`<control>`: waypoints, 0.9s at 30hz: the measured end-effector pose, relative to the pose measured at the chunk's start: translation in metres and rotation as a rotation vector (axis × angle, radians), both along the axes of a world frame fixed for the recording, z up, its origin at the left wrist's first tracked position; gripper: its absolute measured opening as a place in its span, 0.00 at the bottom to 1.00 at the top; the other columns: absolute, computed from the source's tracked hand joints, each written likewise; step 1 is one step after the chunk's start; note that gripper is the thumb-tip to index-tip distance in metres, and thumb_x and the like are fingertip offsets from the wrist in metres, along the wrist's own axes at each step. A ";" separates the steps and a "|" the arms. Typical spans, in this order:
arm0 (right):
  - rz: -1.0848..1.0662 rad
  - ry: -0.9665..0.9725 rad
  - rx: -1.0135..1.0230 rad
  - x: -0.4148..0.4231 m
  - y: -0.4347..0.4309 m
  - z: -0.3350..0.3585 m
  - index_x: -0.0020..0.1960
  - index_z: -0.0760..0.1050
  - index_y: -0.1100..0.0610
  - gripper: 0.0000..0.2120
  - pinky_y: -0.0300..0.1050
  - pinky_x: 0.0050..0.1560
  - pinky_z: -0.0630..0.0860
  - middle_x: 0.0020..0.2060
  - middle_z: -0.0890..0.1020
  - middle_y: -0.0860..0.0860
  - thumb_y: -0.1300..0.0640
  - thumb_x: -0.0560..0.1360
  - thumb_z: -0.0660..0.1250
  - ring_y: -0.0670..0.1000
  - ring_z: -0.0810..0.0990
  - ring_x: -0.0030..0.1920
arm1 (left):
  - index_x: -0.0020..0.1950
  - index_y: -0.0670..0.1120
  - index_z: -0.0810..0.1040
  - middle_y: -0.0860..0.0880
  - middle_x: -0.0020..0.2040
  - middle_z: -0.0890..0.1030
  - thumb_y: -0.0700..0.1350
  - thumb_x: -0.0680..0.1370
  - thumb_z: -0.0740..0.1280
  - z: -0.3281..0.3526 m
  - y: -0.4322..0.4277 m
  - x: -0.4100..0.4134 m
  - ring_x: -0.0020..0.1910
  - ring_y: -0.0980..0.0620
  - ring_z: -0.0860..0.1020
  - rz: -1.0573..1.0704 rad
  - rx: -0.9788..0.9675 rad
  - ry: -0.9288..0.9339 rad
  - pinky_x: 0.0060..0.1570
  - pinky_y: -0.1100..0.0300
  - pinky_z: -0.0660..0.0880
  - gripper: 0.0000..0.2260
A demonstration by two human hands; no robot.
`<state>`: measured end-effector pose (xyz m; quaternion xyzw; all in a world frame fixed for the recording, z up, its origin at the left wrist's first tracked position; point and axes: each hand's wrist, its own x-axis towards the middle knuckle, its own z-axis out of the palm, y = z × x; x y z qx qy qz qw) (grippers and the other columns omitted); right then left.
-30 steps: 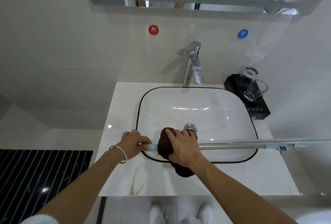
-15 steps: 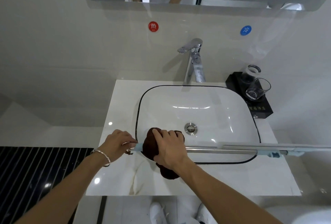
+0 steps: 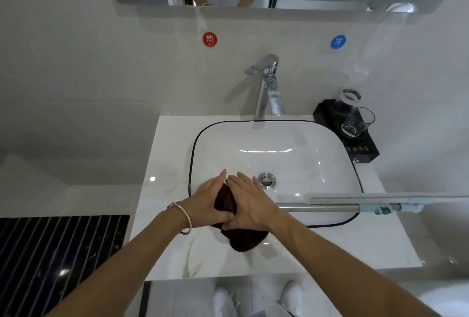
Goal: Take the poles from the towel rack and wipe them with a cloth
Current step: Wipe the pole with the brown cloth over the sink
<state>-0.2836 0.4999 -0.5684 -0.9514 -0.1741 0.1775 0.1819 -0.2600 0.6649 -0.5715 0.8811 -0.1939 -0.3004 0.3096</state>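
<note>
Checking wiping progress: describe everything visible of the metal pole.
The pole is a slim, silvery metal tube lying level over the near rim of the sink, running off frame rightward. A pale blue fitting sits on it. Its left end is hidden under the brown cloth, pressed flat by the left hand and right hand.

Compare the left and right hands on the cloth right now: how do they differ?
The left hand wears a silver bracelet; the right hand has a bare wrist. The left hand lies on the cloth at its left side; the right hand lies at its right side, where the pole comes out. Both have straight fingers laid against the brown cloth, fingertips nearly meeting over the sink.
</note>
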 end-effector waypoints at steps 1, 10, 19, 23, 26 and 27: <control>0.001 0.016 -0.018 0.000 -0.008 0.006 0.77 0.51 0.59 0.53 0.56 0.76 0.43 0.76 0.56 0.52 0.38 0.65 0.74 0.53 0.47 0.77 | 0.78 0.49 0.44 0.51 0.73 0.56 0.52 0.72 0.70 -0.001 -0.001 0.002 0.73 0.52 0.54 -0.009 0.050 -0.012 0.72 0.56 0.57 0.44; -0.142 0.067 -0.054 -0.026 -0.029 -0.005 0.78 0.48 0.51 0.56 0.57 0.71 0.58 0.73 0.60 0.51 0.34 0.61 0.74 0.55 0.61 0.72 | 0.70 0.49 0.64 0.49 0.62 0.64 0.52 0.67 0.73 -0.006 -0.013 -0.003 0.63 0.51 0.63 -0.126 0.212 -0.211 0.63 0.58 0.68 0.34; -0.161 -0.041 0.059 -0.030 -0.023 -0.021 0.76 0.54 0.53 0.46 0.56 0.73 0.54 0.72 0.60 0.51 0.40 0.67 0.74 0.55 0.60 0.72 | 0.67 0.53 0.59 0.51 0.60 0.71 0.52 0.64 0.73 -0.003 -0.024 0.001 0.48 0.46 0.76 -0.099 0.334 -0.198 0.46 0.58 0.73 0.36; -0.132 -0.097 0.038 -0.024 -0.027 -0.011 0.75 0.57 0.53 0.47 0.56 0.73 0.54 0.70 0.63 0.52 0.39 0.64 0.74 0.55 0.62 0.70 | 0.70 0.57 0.58 0.52 0.62 0.71 0.55 0.65 0.71 -0.004 -0.022 0.009 0.50 0.43 0.79 -0.184 0.480 -0.286 0.49 0.51 0.76 0.37; -0.090 -0.168 0.005 -0.015 -0.047 0.003 0.73 0.64 0.55 0.42 0.51 0.71 0.57 0.67 0.69 0.55 0.40 0.66 0.74 0.57 0.67 0.67 | 0.69 0.55 0.61 0.53 0.63 0.70 0.54 0.66 0.71 -0.005 -0.016 0.013 0.51 0.46 0.79 -0.180 0.466 -0.330 0.48 0.53 0.76 0.34; -0.104 -0.221 -0.001 -0.012 -0.056 0.004 0.70 0.68 0.57 0.37 0.53 0.69 0.60 0.64 0.73 0.57 0.42 0.66 0.75 0.59 0.70 0.65 | 0.69 0.54 0.62 0.54 0.63 0.70 0.54 0.66 0.71 -0.005 -0.013 0.014 0.51 0.47 0.79 -0.168 0.463 -0.342 0.48 0.54 0.75 0.34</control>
